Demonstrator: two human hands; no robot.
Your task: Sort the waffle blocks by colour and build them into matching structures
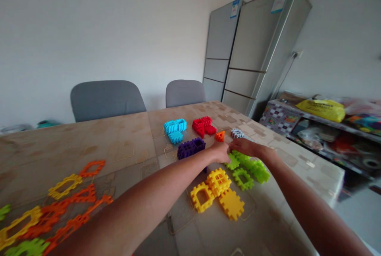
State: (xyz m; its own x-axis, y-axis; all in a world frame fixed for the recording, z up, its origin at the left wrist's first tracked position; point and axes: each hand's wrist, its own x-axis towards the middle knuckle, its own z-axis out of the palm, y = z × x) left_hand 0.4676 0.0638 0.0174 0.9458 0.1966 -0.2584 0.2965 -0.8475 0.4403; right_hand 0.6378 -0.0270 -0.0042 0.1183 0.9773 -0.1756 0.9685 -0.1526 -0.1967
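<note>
At the far right part of the table my left hand [222,151] and my right hand [244,146] come together, fingertips almost meeting. The fingers of both look drawn in and closed, and what lies between them is hidden. Just below them are lime-green toothed building blocks [257,170], a row of them stacked on edge. A lime-green square frame [243,179] lies flat nearer me. Close beyond my hands are a small orange piece [220,136] and a group of grey-blue blocks [237,133]. Purple blocks [191,147] stand left of my left hand, partly behind my forearm.
Yellow blocks [218,181] lie between my forearms. Light-blue blocks [175,130] and red blocks [203,126] sit farther back. Orange, yellow and green pieces [65,186] spread at the left. Beyond the table [119,145] are two grey chairs [108,97], refrigerators [250,45] and a loaded shelf [324,119].
</note>
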